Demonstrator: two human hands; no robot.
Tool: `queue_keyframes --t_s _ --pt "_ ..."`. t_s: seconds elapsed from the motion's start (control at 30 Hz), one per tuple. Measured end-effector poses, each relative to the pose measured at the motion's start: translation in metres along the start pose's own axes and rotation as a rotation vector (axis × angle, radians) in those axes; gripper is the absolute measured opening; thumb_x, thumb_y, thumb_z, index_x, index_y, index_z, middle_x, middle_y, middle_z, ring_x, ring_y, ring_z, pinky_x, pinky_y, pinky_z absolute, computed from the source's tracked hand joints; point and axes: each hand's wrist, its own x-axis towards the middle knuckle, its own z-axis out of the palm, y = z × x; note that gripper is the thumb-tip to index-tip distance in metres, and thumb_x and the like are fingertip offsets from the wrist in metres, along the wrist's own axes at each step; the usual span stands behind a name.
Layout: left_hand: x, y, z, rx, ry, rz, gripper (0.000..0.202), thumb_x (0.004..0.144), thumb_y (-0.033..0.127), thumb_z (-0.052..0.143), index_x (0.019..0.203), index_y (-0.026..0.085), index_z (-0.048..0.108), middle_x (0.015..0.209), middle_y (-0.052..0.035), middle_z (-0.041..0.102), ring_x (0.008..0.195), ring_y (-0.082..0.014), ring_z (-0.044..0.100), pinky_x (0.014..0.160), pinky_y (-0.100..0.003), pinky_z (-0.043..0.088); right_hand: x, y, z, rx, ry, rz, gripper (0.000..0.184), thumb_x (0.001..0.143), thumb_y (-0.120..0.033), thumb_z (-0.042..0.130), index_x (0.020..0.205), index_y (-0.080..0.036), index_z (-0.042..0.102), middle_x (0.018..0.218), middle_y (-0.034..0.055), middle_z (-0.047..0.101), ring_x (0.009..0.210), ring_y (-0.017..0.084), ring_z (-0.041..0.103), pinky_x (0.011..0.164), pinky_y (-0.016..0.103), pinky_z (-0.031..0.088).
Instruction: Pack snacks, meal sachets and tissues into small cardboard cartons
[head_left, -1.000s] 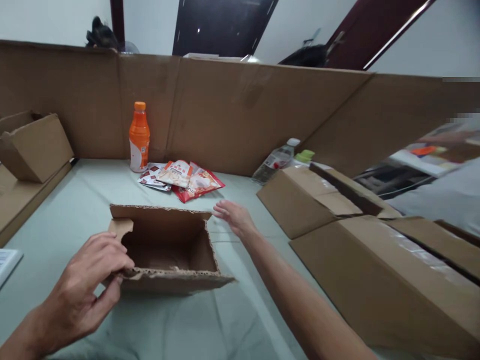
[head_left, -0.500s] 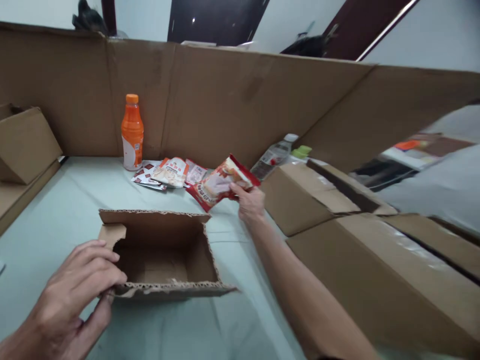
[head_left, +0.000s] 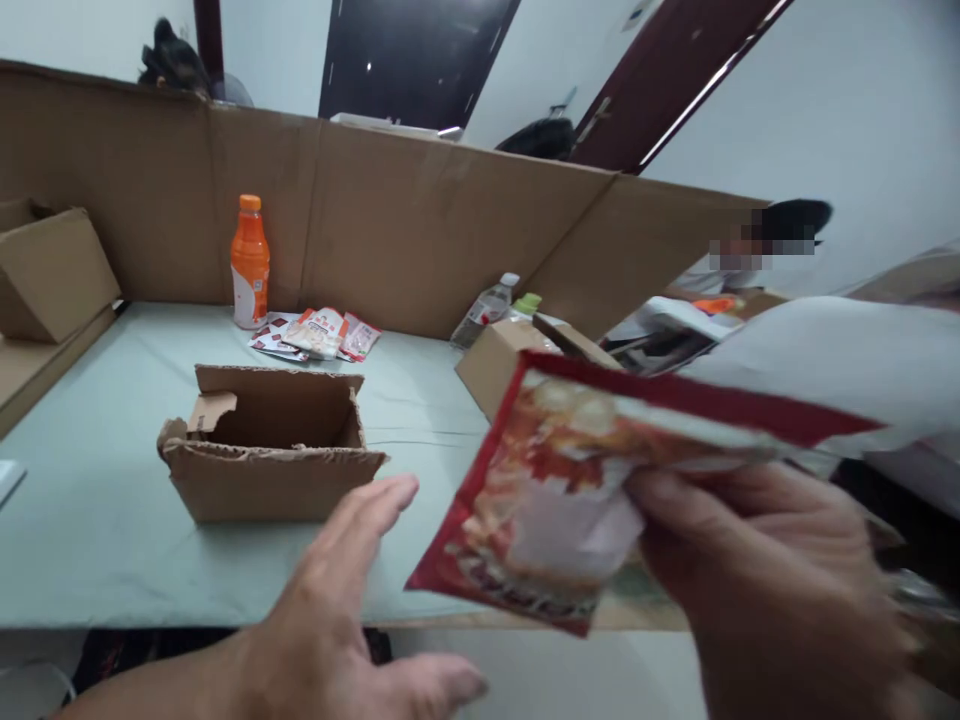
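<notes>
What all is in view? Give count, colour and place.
Red packet: one, red and white, right hand
Open box: one, brown, on table
Small packets: at least three, white, orange and pink, far on table
Orange bottle: one, orange, upright beside small packets
Clear bottle: one, transparent, tilted near partition
Green cap: one, green, beside clear bottle
Side boxes: at least two, brown, left edge and behind red packet
Partition: one, brown, behind bottles
Table: one, pale green, centre
White item: one, white, left edge
Dark panel: one, blackish, beyond partition
Door: one, maroon, upper right
Co-worker: at least one, dark head top, upper right
Blurred clutter: count unclear, mixed, far right
Left hand: one, bare, lower centre
Right hand: one, bare, lower right
</notes>
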Motion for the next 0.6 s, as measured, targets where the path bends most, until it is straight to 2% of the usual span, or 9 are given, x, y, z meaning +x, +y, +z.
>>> queue_keyframes --t_s 0.07,0.13,0.17,0.27,0.37,0.4,0.47,0.53,0.6 --pt "0.002 -0.004 0.019 -0.308 -0.049 -0.167 0.089 0.078 0.038 0.087 0.154 0.022 0.043 0.148 -0.0172 0.060 0.132 -0.0347 0.062 0.107 -0.047 0.058 -0.019 -0.009 0.014 0.089 -0.147 0.023 0.022 0.076 -0.049 0.087 0.086 -0.030 0.082 0.076 0.0053 0.079 0.059 0.023 0.072 0.051 0.033 0.061" --pt "0.003 -0.008 0.028 -0.619 -0.047 -0.271 0.074 0.079 0.042 0.086 0.142 0.018 0.055 0.131 -0.0145 0.071 0.114 -0.0297 0.072 0.096 -0.039 0.061 -0.028 -0.015 0.027 0.162 -0.309 0.016 0.021 0.079 -0.050 0.084 0.085 -0.029 0.083 0.073 0.0052 0.079 0.060 0.023 0.073 0.052 0.029 0.061" --pt "0.003 -0.009 0.030 -0.713 -0.025 -0.299 0.063 0.082 0.042 0.084 0.135 0.017 0.060 0.124 -0.0129 0.074 0.107 -0.0265 0.073 0.092 -0.035 0.061 -0.031 -0.016 0.031 0.196 -0.379 0.020 0.024 0.081 -0.052 0.083 0.087 -0.028 0.083 0.077 0.0062 0.080 0.066 0.024 0.076 0.058 0.030 0.063" --pt "0.001 -0.011 0.027 -0.758 0.096 -0.326 0.046 0.082 0.036 0.087 0.118 0.015 0.067 0.114 -0.0097 0.077 0.099 -0.0205 0.072 0.091 -0.030 0.057 -0.035 -0.013 0.038 0.256 -0.583 0.080 0.046 0.080 -0.067 0.078 0.101 -0.025 0.081 0.100 0.0112 0.081 0.093 0.029 0.077 0.085 0.039 0.064" --pt "-0.001 -0.010 0.024 -0.723 0.170 -0.346 0.041 0.081 0.030 0.085 0.114 0.016 0.065 0.110 -0.0084 0.078 0.096 -0.0192 0.071 0.089 -0.030 0.057 -0.045 0.000 0.043 0.210 -0.751 0.154 0.072 0.072 -0.075 0.079 0.122 -0.023 0.074 0.117 0.0149 0.077 0.106 0.032 0.074 0.094 0.043 0.061" --pt "-0.001 -0.009 0.025 -0.710 0.173 -0.358 0.041 0.081 0.030 0.084 0.114 0.016 0.064 0.110 -0.0089 0.077 0.096 -0.0199 0.071 0.089 -0.032 0.057 -0.048 0.005 0.045 0.174 -0.766 0.173 0.073 0.072 -0.073 0.081 0.122 -0.022 0.073 0.115 0.0151 0.078 0.103 0.031 0.075 0.091 0.042 0.062" --pt "0.000 -0.007 0.023 -0.658 0.147 -0.374 0.042 0.083 0.034 0.080 0.116 0.016 0.062 0.112 -0.0108 0.075 0.097 -0.0225 0.071 0.091 -0.036 0.057 -0.054 0.014 0.049 0.113 -0.742 0.209 0.059 0.075 -0.066 0.082 0.111 -0.020 0.076 0.102 0.0136 0.080 0.088 0.028 0.076 0.077 0.037 0.064" --pt "0.001 -0.005 0.014 -0.536 0.106 -0.334 0.049 0.083 0.038 0.078 0.124 0.016 0.060 0.122 -0.0132 0.071 0.106 -0.0263 0.070 0.098 -0.042 0.055 -0.054 0.020 0.051 0.096 -0.654 0.230 0.042 0.078 -0.058 0.083 0.093 -0.019 0.078 0.083 0.0102 0.079 0.070 0.024 0.074 0.061 0.032 0.062" --pt "0.003 -0.002 -0.006 -0.343 0.132 -0.225 0.063 0.082 0.038 0.078 0.137 0.019 0.054 0.136 -0.0146 0.064 0.121 -0.0295 0.063 0.109 -0.046 0.049 -0.046 0.018 0.050 0.113 -0.504 0.203 0.032 0.076 -0.050 0.086 0.085 -0.020 0.078 0.076 0.0069 0.078 0.062 0.022 0.072 0.054 0.030 0.060"
